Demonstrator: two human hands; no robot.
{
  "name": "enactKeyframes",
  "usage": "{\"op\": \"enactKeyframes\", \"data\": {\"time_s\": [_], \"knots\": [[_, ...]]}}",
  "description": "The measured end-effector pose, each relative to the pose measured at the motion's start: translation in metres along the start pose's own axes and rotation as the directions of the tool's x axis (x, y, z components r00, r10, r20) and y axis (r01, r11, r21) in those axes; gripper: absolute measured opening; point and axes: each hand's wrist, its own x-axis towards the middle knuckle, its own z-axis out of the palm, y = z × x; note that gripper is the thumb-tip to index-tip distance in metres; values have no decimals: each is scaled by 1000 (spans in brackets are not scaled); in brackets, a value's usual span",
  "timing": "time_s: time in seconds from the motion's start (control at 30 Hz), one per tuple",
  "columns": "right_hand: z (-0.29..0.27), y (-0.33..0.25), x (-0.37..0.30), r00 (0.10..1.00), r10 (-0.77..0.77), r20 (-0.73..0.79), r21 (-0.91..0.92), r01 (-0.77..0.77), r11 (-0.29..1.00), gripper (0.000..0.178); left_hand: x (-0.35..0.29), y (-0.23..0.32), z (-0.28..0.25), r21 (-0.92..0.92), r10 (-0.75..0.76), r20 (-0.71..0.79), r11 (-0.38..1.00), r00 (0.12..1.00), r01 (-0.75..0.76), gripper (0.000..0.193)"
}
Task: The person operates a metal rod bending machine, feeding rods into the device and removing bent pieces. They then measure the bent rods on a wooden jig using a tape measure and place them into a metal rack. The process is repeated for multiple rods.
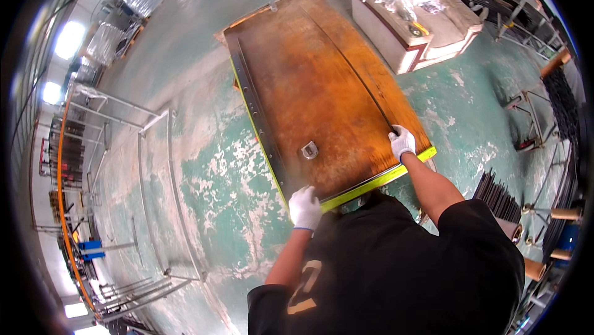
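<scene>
A worn brown wooden tabletop (297, 87) lies before me, edged in bright yellow-green (377, 180) at the front and left. My right hand (404, 141), in a white glove, is closed on the near end of a long thin dark rod (365, 87) that runs up the board. At the near left corner, my left hand (305, 208), also gloved, rests with its fingers bent in; whatever they hold is hidden. Close to it ends a dark metal strip with holes (252, 100) along the left side. A small silvery tape measure (309, 150) sits on the wood between my hands.
Beyond the table at right stands a pale padded armchair (408, 32) with clear plastic and dark cloth on it. Metal tube frames (170, 180) stand on the peeling green floor (229, 168) at left. Bundled dark rods (498, 199) are to my right.
</scene>
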Motion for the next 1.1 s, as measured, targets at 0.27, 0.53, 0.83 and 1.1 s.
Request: {"op": "enactKeyframes", "data": {"time_s": [0.27, 0.53, 0.83, 1.1], "knots": [[-43, -18, -8, 961, -61, 268, -380, 163, 911, 36, -24, 29, 30, 125, -152, 183, 984, 971, 130, 11], [-55, -2, -23, 948, 61, 312, -416, 78, 906, 35, -32, 33, 28, 81, -163, 200, 985, 966, 149, 14], [-68, -14, -46, 923, 163, 347, -504, 37, 863, 46, -33, 21, 32, 115, -212, 247, 975, 946, 188, 12], [-56, -3, -61, 968, 152, 200, -466, -42, 884, 45, -29, 18, 29, 133, -221, 312, 973, 924, 188, 11]]}}
